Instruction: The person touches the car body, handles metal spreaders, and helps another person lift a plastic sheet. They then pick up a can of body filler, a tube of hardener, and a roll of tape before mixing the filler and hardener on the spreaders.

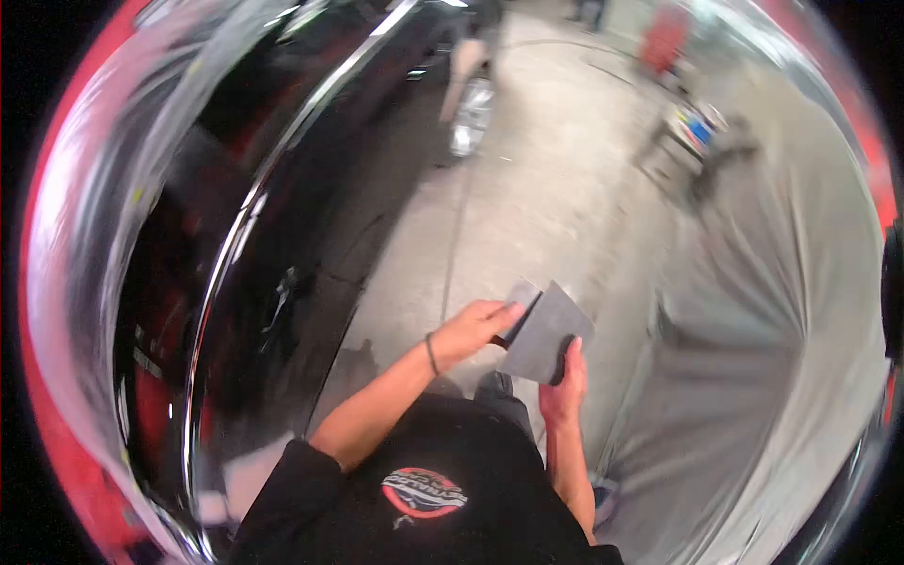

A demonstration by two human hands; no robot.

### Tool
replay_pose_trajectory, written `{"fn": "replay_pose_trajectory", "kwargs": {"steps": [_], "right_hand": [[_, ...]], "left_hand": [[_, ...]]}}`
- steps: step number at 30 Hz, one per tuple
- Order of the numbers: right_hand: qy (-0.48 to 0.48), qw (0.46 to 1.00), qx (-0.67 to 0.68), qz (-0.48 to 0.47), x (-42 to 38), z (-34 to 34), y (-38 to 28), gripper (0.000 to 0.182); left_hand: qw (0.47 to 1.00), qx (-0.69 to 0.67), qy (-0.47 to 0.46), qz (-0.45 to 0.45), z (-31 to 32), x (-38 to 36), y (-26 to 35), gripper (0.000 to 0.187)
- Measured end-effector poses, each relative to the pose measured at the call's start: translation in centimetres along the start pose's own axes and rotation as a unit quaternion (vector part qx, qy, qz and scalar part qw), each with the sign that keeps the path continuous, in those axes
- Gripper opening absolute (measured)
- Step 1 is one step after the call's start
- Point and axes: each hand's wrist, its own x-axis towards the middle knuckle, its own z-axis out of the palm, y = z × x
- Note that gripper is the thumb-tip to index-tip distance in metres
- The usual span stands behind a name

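In front of my black shirt, my right hand (564,384) grips a flat grey sheet of sandpaper (551,331) by its lower right edge, thumb on top. My left hand (474,331), with a dark band on the wrist, pinches a smaller grey piece with a dark edge (524,299), thumb over it. This piece lies right against the left side of the sandpaper and is partly covered by it. Both are held at waist height above the concrete floor.
A dark, glossy car side (311,207) with a chrome trim strip runs along my left. Grey draped sheeting (734,377) covers something at my right. Farther ahead are a small stand with items on it (692,127), a red object (665,40) and the concrete floor (556,122).
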Motion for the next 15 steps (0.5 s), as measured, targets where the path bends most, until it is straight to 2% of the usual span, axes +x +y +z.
{"fn": "replay_pose_trajectory", "kwargs": {"steps": [1, 2, 3, 6, 7, 9, 11, 13, 14, 15], "right_hand": [[-0.046, 0.998, 0.017, 0.027, 2.1, 0.6, -0.7, 0.053], [-0.053, 0.998, 0.017, 0.030, 4.1, 0.5, -1.3, 0.052], [-0.060, 0.998, 0.016, 0.029, 6.5, 0.2, -2.5, 0.051], [-0.056, 0.997, 0.002, 0.049, 11.2, 1.4, -7.0, 0.050], [-0.072, 0.995, -0.019, 0.072, 12.5, 1.8, -7.8, 0.051], [-0.124, 0.982, -0.081, 0.114, 14.6, 2.6, -8.4, 0.053], [-0.168, 0.965, -0.156, 0.129, 16.2, 3.7, -9.0, 0.056], [-0.199, 0.953, -0.177, 0.143, 17.0, 5.1, -9.2, 0.057], [-0.219, 0.947, -0.177, 0.157, 17.2, 5.6, -9.5, 0.057], [-0.236, 0.940, -0.181, 0.170, 17.7, 6.3, -9.8, 0.057]], "left_hand": [[0.997, 0.053, 0.030, 0.054, -1.5, 1.9, -1.8, 0.042], [0.988, 0.107, 0.058, 0.098, -2.5, 2.5, -2.7, 0.045], [0.978, 0.132, 0.121, 0.105, -2.0, 2.1, -1.0, 0.049], [0.947, 0.139, 0.255, 0.141, -1.9, 1.8, -1.4, 0.050], [0.929, 0.111, 0.287, 0.206, -1.1, 1.4, 0.6, 0.048], [0.913, 0.199, 0.335, 0.121, -2.1, 1.9, -0.1, 0.046], [0.899, 0.117, 0.362, 0.219, -0.9, 2.5, 0.0, 0.043], [0.898, 0.142, 0.356, 0.217, 1.2, 3.2, -0.2, 0.036], [0.862, 0.190, 0.388, 0.265, 2.3, 5.6, -2.4, 0.030], [0.868, 0.215, 0.382, 0.233, 3.5, 5.1, -1.2, 0.031]]}}
